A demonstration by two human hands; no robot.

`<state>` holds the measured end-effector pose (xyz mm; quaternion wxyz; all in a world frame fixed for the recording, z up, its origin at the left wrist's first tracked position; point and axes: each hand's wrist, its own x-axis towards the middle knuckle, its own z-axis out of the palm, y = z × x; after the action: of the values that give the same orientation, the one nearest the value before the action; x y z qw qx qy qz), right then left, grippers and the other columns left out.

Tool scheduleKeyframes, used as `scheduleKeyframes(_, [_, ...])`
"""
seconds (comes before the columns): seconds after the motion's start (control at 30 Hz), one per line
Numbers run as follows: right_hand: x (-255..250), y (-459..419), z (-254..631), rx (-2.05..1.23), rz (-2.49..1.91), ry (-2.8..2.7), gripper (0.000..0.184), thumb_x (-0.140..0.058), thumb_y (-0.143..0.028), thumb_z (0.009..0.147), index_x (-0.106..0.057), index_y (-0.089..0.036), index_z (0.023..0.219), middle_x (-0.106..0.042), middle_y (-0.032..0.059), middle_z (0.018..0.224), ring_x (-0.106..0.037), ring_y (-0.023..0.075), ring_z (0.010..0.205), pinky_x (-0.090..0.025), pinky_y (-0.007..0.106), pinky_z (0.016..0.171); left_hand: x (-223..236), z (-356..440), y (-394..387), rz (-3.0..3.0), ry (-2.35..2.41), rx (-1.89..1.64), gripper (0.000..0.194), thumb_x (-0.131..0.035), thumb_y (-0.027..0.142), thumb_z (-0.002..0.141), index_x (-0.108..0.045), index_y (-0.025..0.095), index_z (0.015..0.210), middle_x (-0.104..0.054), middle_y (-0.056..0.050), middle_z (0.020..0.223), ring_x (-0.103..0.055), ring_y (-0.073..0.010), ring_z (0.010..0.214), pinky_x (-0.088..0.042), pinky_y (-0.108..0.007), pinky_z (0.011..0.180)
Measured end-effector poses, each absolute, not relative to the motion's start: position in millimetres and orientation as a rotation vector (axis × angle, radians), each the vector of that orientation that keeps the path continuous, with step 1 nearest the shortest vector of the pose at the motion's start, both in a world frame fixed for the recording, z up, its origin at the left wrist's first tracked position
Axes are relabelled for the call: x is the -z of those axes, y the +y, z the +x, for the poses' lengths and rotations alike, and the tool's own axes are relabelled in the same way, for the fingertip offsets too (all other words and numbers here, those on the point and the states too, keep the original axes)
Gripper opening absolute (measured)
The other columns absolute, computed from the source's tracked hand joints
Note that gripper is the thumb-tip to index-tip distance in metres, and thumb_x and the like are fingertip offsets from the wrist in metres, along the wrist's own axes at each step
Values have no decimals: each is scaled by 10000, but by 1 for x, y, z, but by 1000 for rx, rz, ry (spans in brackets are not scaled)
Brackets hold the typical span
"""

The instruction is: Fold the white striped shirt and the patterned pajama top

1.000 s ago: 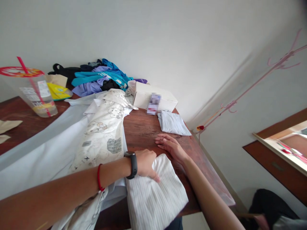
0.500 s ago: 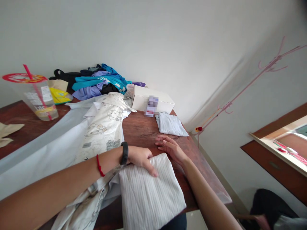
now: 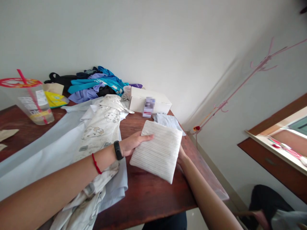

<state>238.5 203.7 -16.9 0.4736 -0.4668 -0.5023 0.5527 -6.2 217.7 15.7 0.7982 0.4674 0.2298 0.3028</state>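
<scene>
A neatly folded off-white striped cloth (image 3: 158, 150) is held tilted above the table. My left hand (image 3: 134, 142) grips its left edge, thumb on top and fingers underneath. Behind the right edge is my right hand (image 3: 181, 156), gripping the cloth from below with its fingers hidden. To the left lies a white garment with cartoon cat prints (image 3: 109, 119), spread over a larger pale cloth (image 3: 55, 140). Another folded pale grey garment (image 3: 169, 120) lies just beyond the cloth, partly covered by it.
A white box (image 3: 158, 99) stands at the back of the wooden table (image 3: 144, 204). Left of it is a heap of blue, purple and black clothes (image 3: 96, 84). A plastic cup with a red straw (image 3: 38, 108) stands at far left. A pink coat rack (image 3: 240, 86) leans right.
The folded cloth has been lifted from the table's front edge and moved forward, turned and tilted. My right hand, earlier off it with fingers spread, now grips its right side.
</scene>
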Motion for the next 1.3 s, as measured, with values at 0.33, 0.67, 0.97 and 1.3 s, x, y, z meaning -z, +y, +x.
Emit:
scheduleKeyframes(0.33, [30, 195, 233, -1632, -933, -1084, 479, -796, -412, 807, -672, -216, 1225, -736, 84, 1220, -655, 313, 1173, -498, 462, 1031, 6, 0, 220, 1060, 753, -929, 562, -831, 558, 757, -736, 137, 1117, -742, -146, 1201, -699, -332, 1099, -530, -417, 967])
scheduleKeyframes(0.67, [21, 189, 227, -1550, -948, -1037, 382, -791, -359, 810, -700, -187, 1140, -762, 85, 1104, -711, 265, 957, -549, 399, 898, 4, 4, 220, 928, 773, -855, 611, -725, 661, 822, -762, 118, 1100, -763, -165, 1131, -738, -299, 985, -564, -376, 900])
scheduleKeyframes(0.97, [25, 192, 228, -1489, -966, -980, 336, -797, -351, 798, -707, -187, 1076, -774, 73, 1029, -715, 241, 889, -558, 347, 811, 10, 6, 225, 831, 747, -845, 577, -675, 672, 861, -745, 132, 1053, -768, -153, 1091, -716, -304, 1056, -542, -411, 976])
scheduleKeyframes(1.3, [16, 201, 232, -1349, -1049, -739, 265, -751, -292, 803, -707, -167, 1033, -776, 78, 1019, -719, 237, 868, -587, 331, 783, 11, 4, 224, 1701, 918, -1267, 561, -619, 441, 965, -465, 206, 1451, -457, -153, 1551, -426, -303, 1442, -385, -458, 1159])
